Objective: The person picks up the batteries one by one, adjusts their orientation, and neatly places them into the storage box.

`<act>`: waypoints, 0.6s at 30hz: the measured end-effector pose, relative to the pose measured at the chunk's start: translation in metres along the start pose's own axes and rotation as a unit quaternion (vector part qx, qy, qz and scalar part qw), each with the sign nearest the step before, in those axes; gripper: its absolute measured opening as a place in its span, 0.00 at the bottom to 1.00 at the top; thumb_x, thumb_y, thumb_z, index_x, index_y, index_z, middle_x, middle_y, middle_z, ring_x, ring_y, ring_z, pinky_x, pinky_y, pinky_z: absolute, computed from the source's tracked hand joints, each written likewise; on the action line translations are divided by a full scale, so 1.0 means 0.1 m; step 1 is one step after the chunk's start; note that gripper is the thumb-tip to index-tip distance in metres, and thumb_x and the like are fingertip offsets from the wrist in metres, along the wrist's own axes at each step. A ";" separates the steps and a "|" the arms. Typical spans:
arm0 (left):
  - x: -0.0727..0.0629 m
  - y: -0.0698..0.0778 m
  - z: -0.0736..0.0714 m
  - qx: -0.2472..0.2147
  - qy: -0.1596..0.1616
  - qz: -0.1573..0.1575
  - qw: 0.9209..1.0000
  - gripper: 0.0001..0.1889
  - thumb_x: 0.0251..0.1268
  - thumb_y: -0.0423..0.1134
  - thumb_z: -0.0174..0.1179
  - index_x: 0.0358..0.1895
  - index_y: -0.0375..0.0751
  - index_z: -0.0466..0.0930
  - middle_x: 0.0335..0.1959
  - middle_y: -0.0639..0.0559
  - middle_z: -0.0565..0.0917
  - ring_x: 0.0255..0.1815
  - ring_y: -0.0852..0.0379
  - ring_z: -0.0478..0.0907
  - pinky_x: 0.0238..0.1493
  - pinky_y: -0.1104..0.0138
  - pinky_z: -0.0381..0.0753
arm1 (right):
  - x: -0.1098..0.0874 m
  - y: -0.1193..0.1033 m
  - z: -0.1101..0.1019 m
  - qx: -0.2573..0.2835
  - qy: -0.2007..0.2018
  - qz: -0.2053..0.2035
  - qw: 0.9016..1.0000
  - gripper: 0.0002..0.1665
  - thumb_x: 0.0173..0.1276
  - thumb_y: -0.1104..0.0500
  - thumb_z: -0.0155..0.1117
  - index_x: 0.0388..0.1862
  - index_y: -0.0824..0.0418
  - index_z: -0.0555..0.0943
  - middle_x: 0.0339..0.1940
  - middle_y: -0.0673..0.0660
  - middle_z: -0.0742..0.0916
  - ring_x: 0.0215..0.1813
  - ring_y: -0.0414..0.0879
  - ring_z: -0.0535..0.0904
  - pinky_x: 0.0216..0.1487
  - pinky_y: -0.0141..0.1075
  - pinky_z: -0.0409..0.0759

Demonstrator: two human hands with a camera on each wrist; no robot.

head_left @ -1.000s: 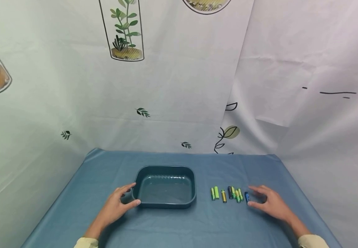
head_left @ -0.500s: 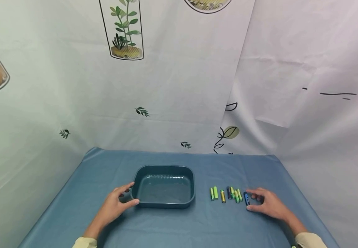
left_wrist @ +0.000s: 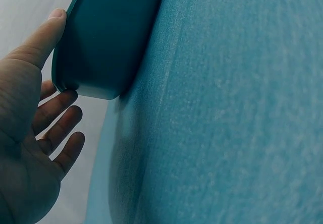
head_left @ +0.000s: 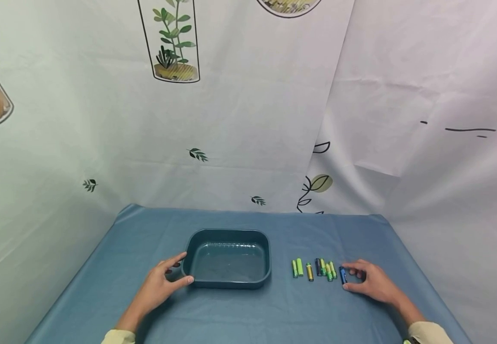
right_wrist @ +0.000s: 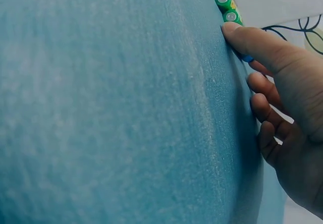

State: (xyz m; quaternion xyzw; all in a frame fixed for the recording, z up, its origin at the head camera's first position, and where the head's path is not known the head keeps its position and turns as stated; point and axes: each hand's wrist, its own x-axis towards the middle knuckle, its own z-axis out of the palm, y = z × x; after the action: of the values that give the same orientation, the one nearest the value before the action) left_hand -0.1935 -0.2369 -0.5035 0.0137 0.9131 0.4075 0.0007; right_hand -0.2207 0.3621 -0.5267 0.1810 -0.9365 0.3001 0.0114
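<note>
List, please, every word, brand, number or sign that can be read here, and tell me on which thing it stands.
No text can be read.
Batteries: any print is too small.
Dish: none visible.
Wall cloth: plant drawings and black lines, no words visible.

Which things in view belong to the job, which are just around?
In the job:
- tray, left hand at its end
- blue battery, pinched by right hand
- other batteries beside it, probably

Just around:
- blue cloth
- printed sheet behind

Unclear: green thing at bottom edge, mostly hidden.
</note>
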 end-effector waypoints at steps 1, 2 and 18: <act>0.00 0.00 0.00 -0.001 0.000 -0.001 1.000 0.42 0.58 0.57 0.74 0.75 0.48 0.71 0.69 0.38 0.75 0.62 0.42 0.76 0.58 0.44 0.80 | 0.00 0.00 0.00 0.000 0.002 -0.001 1.000 0.31 0.58 0.44 0.81 0.57 0.58 0.87 0.36 0.45 0.80 0.35 0.33 0.71 0.31 0.30 0.71; 0.00 0.00 0.00 -0.001 -0.001 -0.002 1.000 0.42 0.58 0.58 0.74 0.75 0.49 0.71 0.70 0.39 0.75 0.62 0.42 0.76 0.58 0.44 0.80 | 0.00 0.00 0.00 0.003 0.006 -0.002 1.000 0.31 0.58 0.45 0.81 0.56 0.58 0.87 0.36 0.45 0.80 0.35 0.33 0.71 0.32 0.30 0.71; 0.02 -0.02 0.01 -0.001 0.001 -0.003 1.000 0.42 0.57 0.58 0.75 0.75 0.49 0.72 0.69 0.38 0.75 0.60 0.43 0.77 0.56 0.46 0.81 | 0.03 -0.05 0.00 -0.018 0.062 0.008 0.998 0.30 0.54 0.42 0.83 0.53 0.54 0.88 0.44 0.45 0.86 0.37 0.33 0.75 0.33 0.31 0.76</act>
State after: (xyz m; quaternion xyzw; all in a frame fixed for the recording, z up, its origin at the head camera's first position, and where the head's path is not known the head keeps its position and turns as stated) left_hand -0.1957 -0.2376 -0.5053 0.0105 0.9128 0.4082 0.0011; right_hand -0.2217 0.3576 -0.5233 0.1546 -0.9405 0.2943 0.0701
